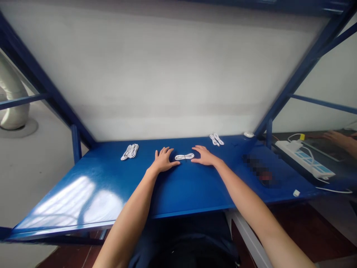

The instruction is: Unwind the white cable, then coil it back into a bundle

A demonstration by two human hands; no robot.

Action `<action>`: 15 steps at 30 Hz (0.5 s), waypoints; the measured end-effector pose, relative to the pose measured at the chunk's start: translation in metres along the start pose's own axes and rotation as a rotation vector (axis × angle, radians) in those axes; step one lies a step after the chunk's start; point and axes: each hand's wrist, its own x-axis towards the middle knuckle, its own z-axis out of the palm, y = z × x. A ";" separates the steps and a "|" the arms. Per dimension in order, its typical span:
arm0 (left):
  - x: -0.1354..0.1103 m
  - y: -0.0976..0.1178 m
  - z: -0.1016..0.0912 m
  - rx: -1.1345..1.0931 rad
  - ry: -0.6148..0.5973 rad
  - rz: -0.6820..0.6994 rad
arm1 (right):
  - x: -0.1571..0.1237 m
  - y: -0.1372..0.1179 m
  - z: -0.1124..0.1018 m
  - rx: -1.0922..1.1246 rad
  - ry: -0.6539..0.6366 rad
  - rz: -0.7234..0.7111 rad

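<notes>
A white cable (184, 157), coiled flat and bound at its middle with a dark tie, lies on the blue table (192, 190) between my hands. My left hand (164, 160) is at its left end, fingers spread and thumb pointing toward the coil. On the other side, my right hand (204, 155) has its fingers apart, close to the coil's right end. Neither hand visibly grips it. To the left lie bundled white cables (129, 152) side by side. Farther back on the right are two smaller white cable bundles (216, 139).
A white oval object (248, 134) sits at the back right corner. A blurred dark object (259, 171) lies on the right, near a small white block (296, 193). Beyond stands a white power strip (305, 158) with cords; another person's hand (338, 138) shows there. Blue frame posts flank the table.
</notes>
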 end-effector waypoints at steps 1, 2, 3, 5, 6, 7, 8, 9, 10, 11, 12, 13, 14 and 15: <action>0.000 -0.002 0.000 0.023 -0.019 -0.025 | 0.000 0.000 0.000 -0.020 -0.035 0.023; 0.000 -0.003 0.001 0.042 -0.036 -0.041 | 0.000 -0.001 0.000 -0.037 -0.059 0.040; 0.000 -0.003 0.001 0.058 -0.052 -0.049 | 0.000 -0.002 0.000 -0.054 -0.075 0.051; 0.000 -0.002 0.001 0.084 -0.083 -0.050 | -0.001 -0.005 0.001 -0.089 -0.098 0.056; 0.000 -0.002 0.001 0.094 -0.099 -0.047 | -0.001 -0.006 0.001 -0.107 -0.110 0.050; 0.000 -0.001 0.001 0.103 -0.111 -0.045 | -0.001 -0.008 0.001 -0.122 -0.122 0.041; 0.000 -0.001 0.001 0.111 -0.121 -0.047 | -0.002 -0.008 0.001 -0.136 -0.136 0.030; 0.000 0.000 0.001 0.119 -0.129 -0.048 | -0.002 -0.009 0.001 -0.147 -0.149 0.020; 0.000 0.000 0.001 0.125 -0.136 -0.049 | -0.002 -0.009 0.001 -0.158 -0.158 0.014; 0.000 0.001 0.001 0.132 -0.142 -0.050 | -0.002 -0.009 0.001 -0.168 -0.164 0.011; 0.000 0.001 0.001 0.137 -0.147 -0.051 | -0.002 -0.008 0.002 -0.178 -0.163 0.008; 0.000 0.002 0.001 0.142 -0.151 -0.054 | -0.003 -0.007 0.002 -0.186 -0.160 0.002; 0.000 0.002 0.001 0.146 -0.154 -0.056 | -0.003 -0.007 0.003 -0.194 -0.153 -0.004; 0.000 0.002 0.001 0.148 -0.156 -0.057 | -0.003 -0.006 0.005 -0.198 -0.141 -0.011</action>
